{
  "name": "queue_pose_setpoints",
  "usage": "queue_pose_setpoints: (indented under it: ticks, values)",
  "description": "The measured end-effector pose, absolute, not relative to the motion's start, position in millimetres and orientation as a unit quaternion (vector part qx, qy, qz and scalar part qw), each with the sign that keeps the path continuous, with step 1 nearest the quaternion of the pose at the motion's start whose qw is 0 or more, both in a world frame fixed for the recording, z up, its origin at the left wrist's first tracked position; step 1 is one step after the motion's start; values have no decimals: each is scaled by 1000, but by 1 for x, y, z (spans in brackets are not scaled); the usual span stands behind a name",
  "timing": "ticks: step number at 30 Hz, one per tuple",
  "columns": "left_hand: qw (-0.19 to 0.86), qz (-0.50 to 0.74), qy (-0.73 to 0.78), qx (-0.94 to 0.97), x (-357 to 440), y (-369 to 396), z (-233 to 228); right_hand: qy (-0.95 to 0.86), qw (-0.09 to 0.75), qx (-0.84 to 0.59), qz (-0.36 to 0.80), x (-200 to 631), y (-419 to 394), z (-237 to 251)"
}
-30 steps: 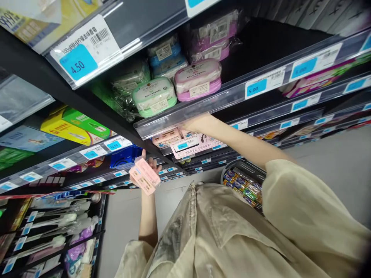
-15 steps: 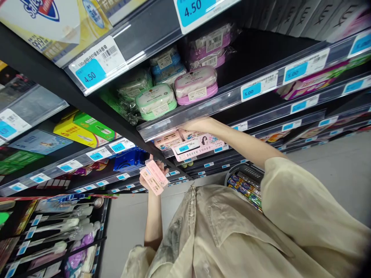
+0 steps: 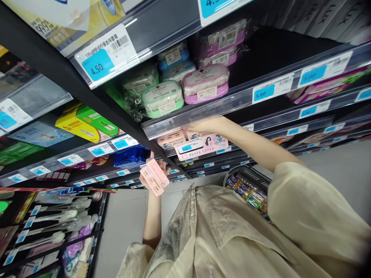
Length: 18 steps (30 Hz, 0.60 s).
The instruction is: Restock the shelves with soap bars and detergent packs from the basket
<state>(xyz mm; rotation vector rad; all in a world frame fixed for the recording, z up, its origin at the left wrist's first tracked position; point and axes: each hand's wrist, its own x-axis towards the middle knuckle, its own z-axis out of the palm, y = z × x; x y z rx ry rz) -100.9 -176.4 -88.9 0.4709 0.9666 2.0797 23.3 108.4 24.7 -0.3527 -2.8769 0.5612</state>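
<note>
My left hand (image 3: 166, 166) is closed around pink soap packs (image 3: 154, 178), at least two stacked together, held low beside the shelf's upright. My right arm reaches into the shelf bay below the boxed soaps. Only the back of my right hand (image 3: 201, 125) shows, over pink soap packs (image 3: 171, 139) on that shelf; its fingers are hidden behind the shelf lip, so I cannot see whether it grips one. A pink promotional sign (image 3: 203, 148) with a price label hangs at the front of this bay.
Above my right hand, a clear shelf lip (image 3: 185, 120) fronts a green soap box (image 3: 162, 99) and a pink soap box (image 3: 206, 84). A dark basket (image 3: 248, 175) with packaged goods stands on the floor. Brushes (image 3: 55, 238) hang at lower left.
The view has shifted slightly closer to the shelf. My left hand keeps the pink packs in nearly the same place, and my right hand remains inside the bay.
</note>
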Motion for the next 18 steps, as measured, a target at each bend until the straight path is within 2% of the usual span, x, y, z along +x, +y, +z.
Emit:
queue_pose_setpoints:
  ticks: [3, 5, 10, 14, 18]
  values:
    - [394, 830, 356, 171, -95, -179, -86, -976, 4, -140, 166, 22, 100, 29]
    - [393, 837, 346, 160, -90, -180, -83, -977, -6, -149, 151, 20, 96, 25]
    - [380, 827, 395, 124, -78, -183, -71, -978, 130, -143, 83, 25, 88, 7]
    - [351, 813, 455, 101, -69, -188, -67, -973, 149, -171, 34, 43, 81, 1]
    - [342, 823, 450, 63, -57, -195, -73, -965, 223, -121, 72, 71, 67, -14]
